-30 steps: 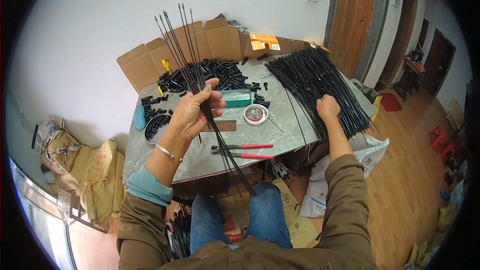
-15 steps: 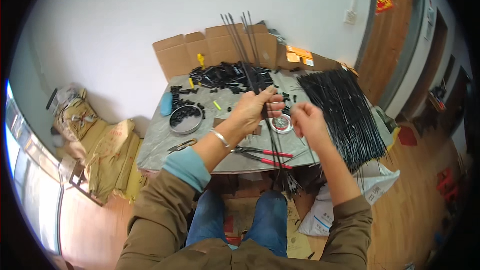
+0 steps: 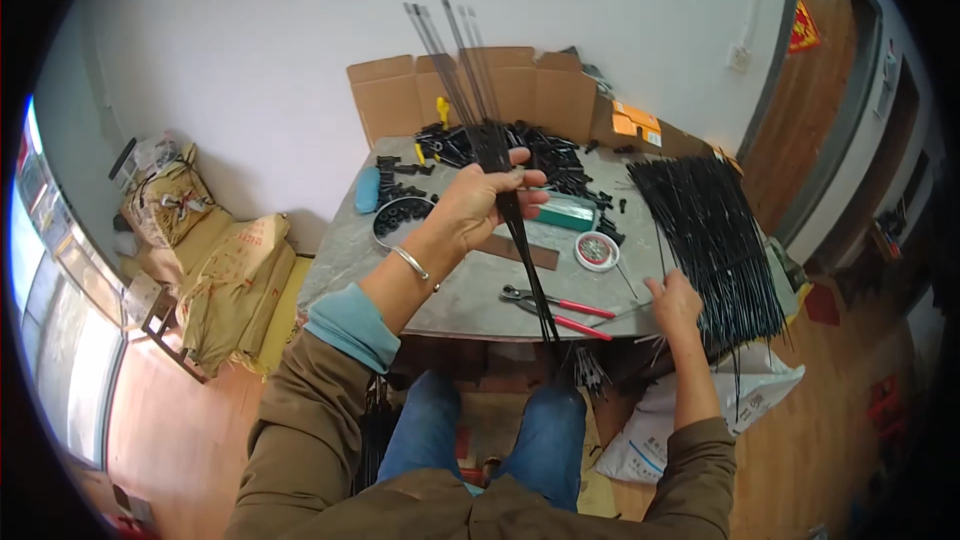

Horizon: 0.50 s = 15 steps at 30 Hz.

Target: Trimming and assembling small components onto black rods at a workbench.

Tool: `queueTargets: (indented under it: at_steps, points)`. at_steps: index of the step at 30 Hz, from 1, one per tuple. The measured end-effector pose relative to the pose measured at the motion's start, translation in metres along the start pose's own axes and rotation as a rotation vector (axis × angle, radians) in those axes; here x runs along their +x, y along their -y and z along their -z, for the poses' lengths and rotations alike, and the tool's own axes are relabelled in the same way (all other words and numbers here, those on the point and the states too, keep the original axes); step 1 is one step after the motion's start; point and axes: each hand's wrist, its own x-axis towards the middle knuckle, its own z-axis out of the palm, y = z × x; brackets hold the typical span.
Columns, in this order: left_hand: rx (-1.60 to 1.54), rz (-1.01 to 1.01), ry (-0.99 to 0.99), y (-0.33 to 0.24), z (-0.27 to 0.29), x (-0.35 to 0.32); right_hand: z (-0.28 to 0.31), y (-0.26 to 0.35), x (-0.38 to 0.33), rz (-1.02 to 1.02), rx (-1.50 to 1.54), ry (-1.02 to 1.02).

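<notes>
My left hand [image 3: 480, 202] is closed round a bundle of long thin black rods [image 3: 520, 240], with its outer fingers partly lifted. Their upper ends fan out in front of the wall, and the lower ends cross the table's front edge. At the left edge of a big heap of similar black rods [image 3: 705, 240], my right hand [image 3: 677, 302] pinches what looks like a single thin rod [image 3: 660, 245]. Between the hands lie red-handled pliers [image 3: 560, 310] and a round white dish [image 3: 597, 251] of small pieces. A green box [image 3: 568, 211] sits behind my left fingers.
Black plastic parts [image 3: 550, 160] are piled along the back of the grey table [image 3: 450, 310], before a cardboard screen [image 3: 385, 100]. A round tin [image 3: 385, 225] of black rings and a blue object [image 3: 368, 190] stand left. A white sack [image 3: 650, 430] lies below the table's right side.
My right hand has moved right and down to the edge of the rod heap. The bundle in my left hand has tilted and shifted left. The view has turned slightly left.
</notes>
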Motion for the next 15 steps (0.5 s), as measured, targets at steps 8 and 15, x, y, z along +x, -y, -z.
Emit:
queueTargets:
  at_steps: [8, 15]
  points:
    - [0.089, 0.111, 0.098, -0.014, 0.014, -0.030, -0.030, -0.025, 0.018, -0.159, -0.134, -0.021]
    - [0.074, 0.143, 0.089, -0.019, 0.035, -0.040, -0.037, -0.031, 0.065, -0.182, -0.141, -0.059]
